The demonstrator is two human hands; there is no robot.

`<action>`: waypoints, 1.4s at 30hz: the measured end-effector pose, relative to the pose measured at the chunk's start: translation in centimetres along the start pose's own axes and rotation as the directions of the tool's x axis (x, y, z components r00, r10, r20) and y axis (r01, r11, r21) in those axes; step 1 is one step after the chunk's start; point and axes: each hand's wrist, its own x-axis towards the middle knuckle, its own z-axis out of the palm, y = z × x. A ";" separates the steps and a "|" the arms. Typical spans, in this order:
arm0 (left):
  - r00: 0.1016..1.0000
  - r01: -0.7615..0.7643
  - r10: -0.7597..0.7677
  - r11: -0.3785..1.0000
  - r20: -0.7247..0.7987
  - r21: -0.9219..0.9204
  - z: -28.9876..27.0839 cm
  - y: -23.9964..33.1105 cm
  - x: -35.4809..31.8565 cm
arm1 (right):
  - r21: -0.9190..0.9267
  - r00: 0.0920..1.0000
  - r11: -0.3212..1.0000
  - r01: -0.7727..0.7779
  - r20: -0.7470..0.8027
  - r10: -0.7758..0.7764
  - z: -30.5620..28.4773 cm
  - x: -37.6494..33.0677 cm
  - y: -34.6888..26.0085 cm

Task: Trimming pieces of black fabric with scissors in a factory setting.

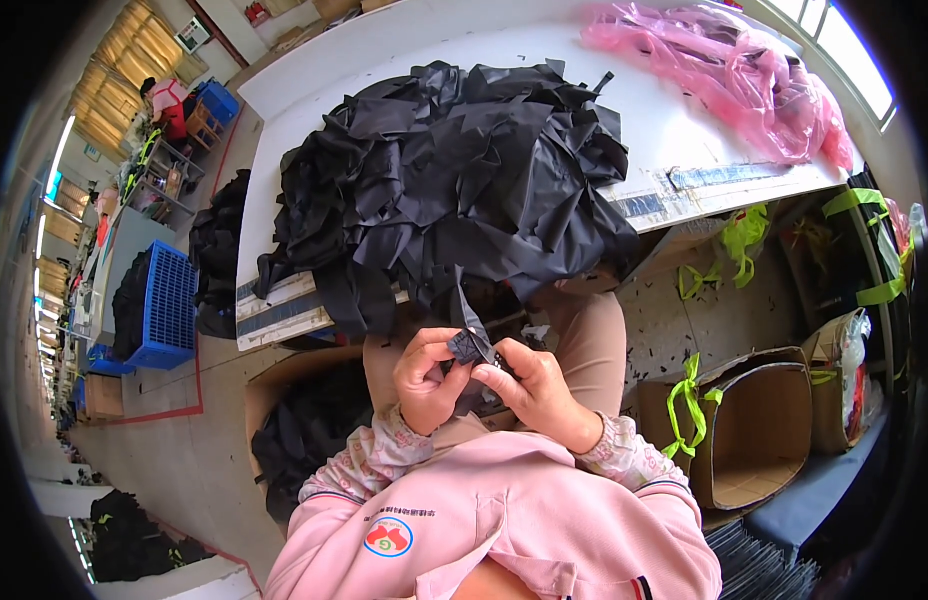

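Close in front of my chest, a small black fabric piece (468, 347) is pinched between my two hands. My left hand (427, 378) has thumb and fingers closed on its left side. On its right side, my right hand (540, 388) grips with thumb and forefinger. A narrow black strip (468, 302) runs up from the piece toward the table edge. Beyond my hands, a large heap of black fabric pieces (454, 170) covers the middle of the white table (314, 60), some of them hanging over the near edge.
Crumpled pink plastic (724, 75) lies at the table's far right. An open cardboard box (759, 435) with a green tie stands at lower right. Left of my legs, another box (259, 400) holds black fabric. A blue crate (167, 305) stands farther left, and a person (169, 108) is at far left.
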 end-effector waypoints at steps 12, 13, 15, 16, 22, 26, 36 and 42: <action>0.997 0.011 -0.008 0.999 0.082 -0.033 -0.2 0.0 0.0 | -0.015 1.000 0.999 -0.028 0.010 0.028 -0.3 -0.1 -0.5; 0.996 0.014 -0.010 0.999 0.093 -0.043 -0.2 0.0 0.1 | -0.016 0.999 0.999 -0.042 0.006 0.042 -0.3 -0.1 -0.5; 0.995 0.019 -0.013 0.998 0.104 -0.053 -0.3 0.1 0.1 | -0.017 0.999 0.999 -0.045 0.007 0.045 -0.4 -0.3 -0.2; 0.993 0.022 -0.017 0.999 0.113 -0.037 -0.3 0.2 0.2 | -0.018 0.999 0.999 -0.047 0.007 0.047 -0.4 -0.4 -0.1; 0.981 0.123 -0.101 0.984 0.163 -0.130 -0.8 -0.5 0.1 | 0.115 0.982 0.975 -0.188 0.036 0.185 -0.8 -0.8 0.2; 0.955 0.223 -0.145 0.926 0.260 -0.305 -1.3 -0.6 0.8 | 0.130 0.973 0.967 -0.218 0.107 0.205 -2.3 -0.4 0.2; 0.848 0.453 -0.249 0.799 0.468 -0.395 -2.3 -0.1 1.9 | -0.338 0.938 0.940 0.035 0.335 0.086 -5.4 1.3 -2.5; 0.767 0.544 -0.279 0.761 0.578 -0.355 -2.5 -0.3 1.9 | -0.452 0.941 0.875 0.172 0.337 -0.011 -5.5 1.2 -2.8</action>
